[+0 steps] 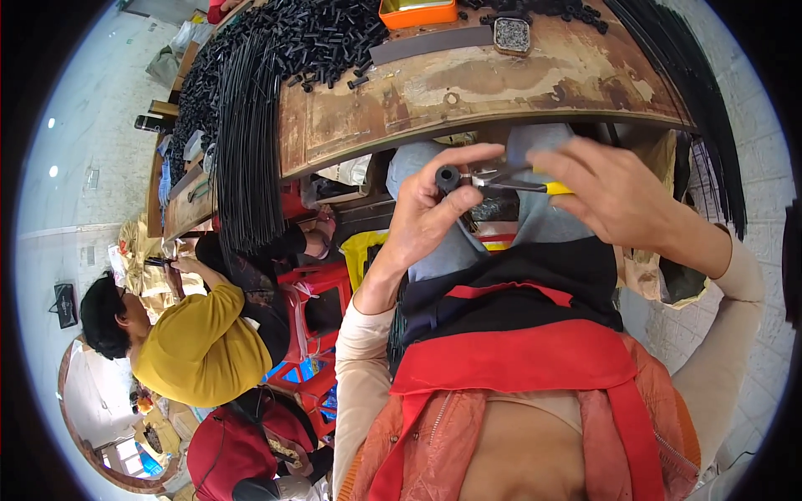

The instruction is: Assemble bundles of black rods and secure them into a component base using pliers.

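Note:
My left hand (pixel 418 213) is raised above my lap, pinching a short black cylindrical piece (pixel 448 178) with a hole in its round end between thumb and fingers. A pair of pliers (pixel 558 189) with yellow on the handles lies in my right hand (pixel 622 192). Their metal jaws reach left to the black piece, beside my left fingertips; whether they grip it I cannot tell. The fingers of my right hand are smeared by motion, though they are bent around the handles.
Ahead stands a worn wooden table (pixel 351 125) with a heap of black tubular pieces (pixel 326 37), long black strands (pixel 246 142), an orange box (pixel 418 12) and a small dish of metal bits (pixel 512 36). More strands (pixel 681 75) hang at right. Two people sit at left near red stools (pixel 322 292).

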Demonstrator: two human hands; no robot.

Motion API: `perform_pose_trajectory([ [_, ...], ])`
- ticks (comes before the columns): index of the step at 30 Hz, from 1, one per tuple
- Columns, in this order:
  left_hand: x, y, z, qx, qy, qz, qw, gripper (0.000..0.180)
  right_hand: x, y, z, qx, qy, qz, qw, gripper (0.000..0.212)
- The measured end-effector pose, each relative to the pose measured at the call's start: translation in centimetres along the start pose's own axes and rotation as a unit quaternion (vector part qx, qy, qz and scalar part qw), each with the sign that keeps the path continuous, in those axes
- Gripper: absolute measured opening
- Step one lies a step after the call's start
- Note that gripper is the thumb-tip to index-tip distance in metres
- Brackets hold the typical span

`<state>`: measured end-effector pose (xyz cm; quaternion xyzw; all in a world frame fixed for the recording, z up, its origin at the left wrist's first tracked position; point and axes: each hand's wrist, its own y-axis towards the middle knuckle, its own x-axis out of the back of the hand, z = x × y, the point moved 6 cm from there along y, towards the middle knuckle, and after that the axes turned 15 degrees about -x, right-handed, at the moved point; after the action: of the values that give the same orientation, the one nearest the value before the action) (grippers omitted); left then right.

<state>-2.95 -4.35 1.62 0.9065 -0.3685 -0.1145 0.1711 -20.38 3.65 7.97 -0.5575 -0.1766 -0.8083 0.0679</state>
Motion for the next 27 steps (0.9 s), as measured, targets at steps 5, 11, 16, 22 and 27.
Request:
perform_pose_trajectory([
  [5, 0.1, -0.4, -0.1, -0.009, -0.005, 0.065, 0.998, 0.061, -4.6, -2.0, 0.2, -0.323, 0.479, 0.483, 0.658, 0.051],
  [11, 0.5, -0.2, -0.4, -0.018, 0.01, -0.003, 1.0, 0.037, -1.2, 0.5, -0.2, -0.048, 0.087, -0.069, 0.993, 0.04],
  [16, 1.4, -0.6, 0.5, -0.02, -0.047, 0.022, 0.998, 0.05, -5.5, -0.7, 0.4, -0.237, 0.562, 0.451, 0.652, 0.029],
  [22, 0.2, -0.1, -0.8, 0.002, -0.042, 0.064, 0.997, 0.049, -4.8, 1.2, -1.1, -0.153, 0.392, 0.191, 0.887, 0.032],
  [27, 0.4, -0.5, -0.4, -0.029, 0.021, 0.016, 0.999, 0.046, -5.6, 1.0, -1.6, -0.244, 0.285, 0.272, 0.886, 0.026],
])
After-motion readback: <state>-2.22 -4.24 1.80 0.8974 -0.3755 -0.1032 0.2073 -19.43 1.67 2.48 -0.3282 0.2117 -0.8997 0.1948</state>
